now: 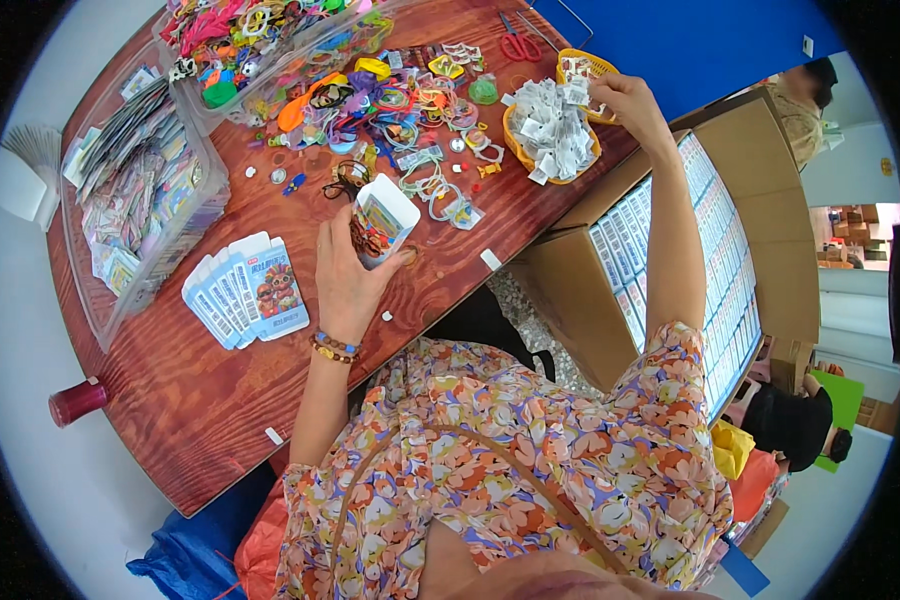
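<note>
Head view of a person seated at a reddish wooden table (200, 400). The left hand (342, 275) is wrapped around a small open white carton (385, 218), fingers and thumb closed on its sides, holding it upright just above the table edge with its open mouth tilted away from the person; a dark, curled toy shows inside the opening. A beaded bracelet (333, 347) circles that wrist. The right hand (625, 100) reaches far forward to a yellow basket (553, 130) heaped with small white paper slips, and its fingertips pinch one slip (577, 85) at the top of the heap. Left of the carton, a fanned stack of flat blue-and-white cartons (245, 292) lies on the table. Beyond the carton, loose colourful plastic toys (390, 105) are spread across the far half of the table, and red scissors (518, 42) lie near its far edge. A clear bin (140, 190) of printed cards stands at the left, and a second clear bin (260, 40) of toys stands behind it. A dark red cup (78, 400) sits at the near-left table corner. To the right, beside the table, a cardboard box (670, 240) holds rows of packed cartons.
</note>
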Motion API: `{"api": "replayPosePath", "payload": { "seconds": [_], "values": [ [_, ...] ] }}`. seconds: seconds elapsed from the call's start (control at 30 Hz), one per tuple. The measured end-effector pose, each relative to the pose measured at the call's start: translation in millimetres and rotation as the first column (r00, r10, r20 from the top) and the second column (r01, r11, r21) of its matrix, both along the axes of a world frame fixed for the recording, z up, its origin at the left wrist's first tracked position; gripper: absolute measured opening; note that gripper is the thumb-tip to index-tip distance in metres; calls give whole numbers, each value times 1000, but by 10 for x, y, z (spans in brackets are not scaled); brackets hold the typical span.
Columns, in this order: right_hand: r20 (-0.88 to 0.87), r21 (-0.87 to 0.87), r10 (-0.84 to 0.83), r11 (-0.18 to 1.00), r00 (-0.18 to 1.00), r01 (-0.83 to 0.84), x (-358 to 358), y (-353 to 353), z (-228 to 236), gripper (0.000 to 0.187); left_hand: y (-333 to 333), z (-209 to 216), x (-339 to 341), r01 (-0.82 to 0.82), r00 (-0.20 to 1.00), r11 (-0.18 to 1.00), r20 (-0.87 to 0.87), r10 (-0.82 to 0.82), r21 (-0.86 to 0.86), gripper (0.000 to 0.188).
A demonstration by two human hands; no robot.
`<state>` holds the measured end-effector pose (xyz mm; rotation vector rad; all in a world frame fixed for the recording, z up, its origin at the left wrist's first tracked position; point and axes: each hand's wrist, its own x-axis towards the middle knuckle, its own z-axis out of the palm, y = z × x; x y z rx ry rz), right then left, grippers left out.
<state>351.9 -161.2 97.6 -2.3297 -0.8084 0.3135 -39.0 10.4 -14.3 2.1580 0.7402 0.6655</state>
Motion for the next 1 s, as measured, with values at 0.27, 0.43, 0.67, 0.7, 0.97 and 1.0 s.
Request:
{"api": "replayPosePath", "payload": {
  "seconds": [0.27, 0.43, 0.67, 0.7, 0.97, 1.0],
  "values": [
    [-236, 162, -3, 986, 972, 42, 2, -245, -74, 17, -29, 33, 103, 39, 999, 999, -22, -39, 2, 86],
    [-232, 7, 103, 995, 967, -104, -6, -262, -176, 16, -53, 34, 184, 79, 997, 997, -12, -79, 9, 86],
    [-409, 163, 53, 986, 911, 16, -123, -267, -292, 26, -83, 49, 250, 100, 995, 995, -9, -100, -14, 85],
    [-414, 148, 39, 989, 910, 25, -134, -262, -312, 26, -88, 50, 254, 103, 995, 995, -6, -103, -6, 85],
    [-294, 204, 69, 979, 953, -8, -111, -280, -293, 22, -96, 60, 255, 111, 994, 993, 0, -111, 26, 87],
    [-299, 191, 56, 981, 953, 2, -103, -287, -283, 22, -94, 58, 253, 107, 994, 994, 0, -107, 26, 87]
  ]
}}
